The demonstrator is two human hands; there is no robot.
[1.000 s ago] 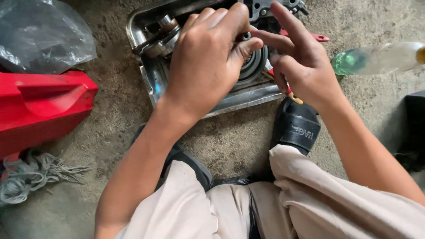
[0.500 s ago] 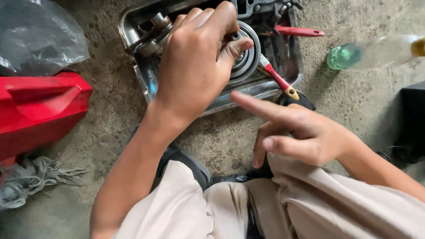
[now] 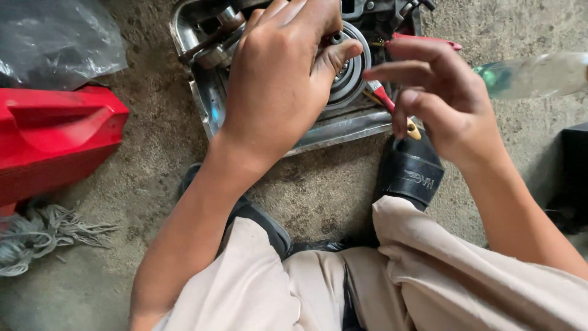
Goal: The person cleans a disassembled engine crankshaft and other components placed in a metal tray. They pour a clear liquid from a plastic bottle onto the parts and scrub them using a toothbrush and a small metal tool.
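Nearest us, our right hand (image 3: 444,104) hovers loosely curled, holding nothing, just right of the dented shiny metal tray (image 3: 343,130). In that tray, our left hand (image 3: 278,79) grips the round ribbed grey metal engine part (image 3: 352,67); red-handled tools (image 3: 422,40) lie behind it.

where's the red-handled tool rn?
Head view, upper right of centre: the red-handled tool lies in the metal tray, beside the round ribbed part, under the right hand.

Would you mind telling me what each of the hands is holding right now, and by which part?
The left hand grips the round metal part over its rim, thumb on its face. The right hand holds nothing; its fingers hang curled beside it.
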